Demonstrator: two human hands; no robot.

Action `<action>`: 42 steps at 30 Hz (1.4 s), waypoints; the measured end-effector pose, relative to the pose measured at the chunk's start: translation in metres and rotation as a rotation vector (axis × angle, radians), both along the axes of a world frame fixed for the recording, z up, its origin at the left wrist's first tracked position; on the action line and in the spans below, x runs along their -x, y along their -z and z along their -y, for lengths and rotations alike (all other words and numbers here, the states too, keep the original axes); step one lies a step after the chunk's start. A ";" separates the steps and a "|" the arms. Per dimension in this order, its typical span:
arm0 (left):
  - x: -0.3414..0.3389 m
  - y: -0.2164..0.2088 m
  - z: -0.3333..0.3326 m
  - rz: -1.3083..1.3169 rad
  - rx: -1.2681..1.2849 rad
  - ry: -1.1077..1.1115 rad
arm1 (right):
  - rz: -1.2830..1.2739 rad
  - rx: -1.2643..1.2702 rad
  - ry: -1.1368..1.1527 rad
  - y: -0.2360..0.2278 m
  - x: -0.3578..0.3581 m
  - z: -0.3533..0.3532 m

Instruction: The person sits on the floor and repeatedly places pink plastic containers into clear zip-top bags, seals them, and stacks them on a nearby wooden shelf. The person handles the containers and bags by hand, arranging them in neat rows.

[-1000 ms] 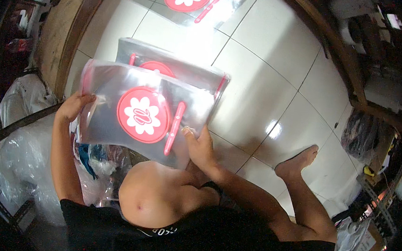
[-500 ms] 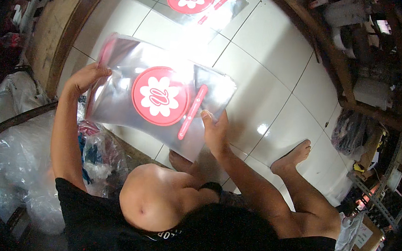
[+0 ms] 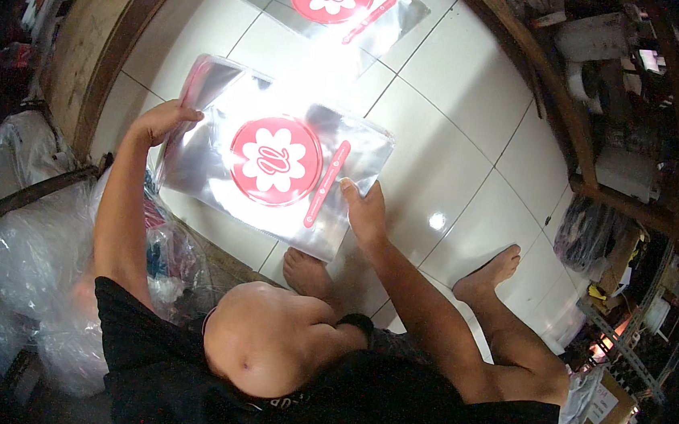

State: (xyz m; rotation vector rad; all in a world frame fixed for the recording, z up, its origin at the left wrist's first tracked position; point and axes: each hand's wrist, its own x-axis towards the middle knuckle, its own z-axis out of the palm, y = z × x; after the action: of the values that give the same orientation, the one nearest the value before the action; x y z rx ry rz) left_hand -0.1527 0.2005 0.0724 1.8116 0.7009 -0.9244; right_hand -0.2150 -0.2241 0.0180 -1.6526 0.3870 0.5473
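Between my two hands is a stack of clear plastic bags (image 3: 220,189), printed with a red circle, a white flower and a red strip. My left hand (image 3: 168,120) grips its left edge, thumb on top and fingers hidden beneath. At the right edge my right hand (image 3: 365,213) pinches it the same way, thumb on the face near the strip. Bright glare washes out part of the upper surface. Beyond it, another clear printed bag or stack of bags (image 3: 400,31) with the same red design lies on the tiles.
White floor tiles (image 3: 435,139) spread under and around the bags. To the left are a wooden beam (image 3: 120,47) and bulging clear plastic sacks (image 3: 36,266). A dark wooden frame (image 3: 523,46) runs along the right, with a cardboard box (image 3: 609,409) lower down. My bare feet rest on the floor.
The held stack has tilted flatter and its right side has drawn slightly left, with both hands still on it. The view has shifted slightly.
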 end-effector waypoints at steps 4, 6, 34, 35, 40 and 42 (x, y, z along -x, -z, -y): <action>0.004 0.006 0.001 0.027 -0.015 -0.082 | -0.053 -0.059 0.046 -0.003 -0.004 -0.003; 0.008 0.010 0.003 0.189 -0.121 -0.100 | -0.090 -0.059 0.077 -0.004 -0.004 -0.005; 0.105 0.016 0.087 0.832 -1.018 -0.838 | 0.211 0.543 0.015 -0.051 -0.027 0.012; 0.127 0.015 0.104 0.750 -0.980 -0.958 | 0.417 0.592 0.054 -0.050 -0.033 0.011; 0.178 0.031 0.190 0.260 -0.067 -1.582 | 0.661 0.557 -0.764 -0.063 -0.141 -0.062; 0.189 0.077 0.210 0.260 0.148 -1.586 | 0.487 0.539 -1.040 -0.052 -0.170 -0.092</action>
State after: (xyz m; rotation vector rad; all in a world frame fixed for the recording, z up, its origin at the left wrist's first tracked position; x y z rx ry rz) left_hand -0.3420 -0.0093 -0.0045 0.7224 1.4456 0.3214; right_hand -0.0454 -0.1324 0.0696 -2.3872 -0.8101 0.7931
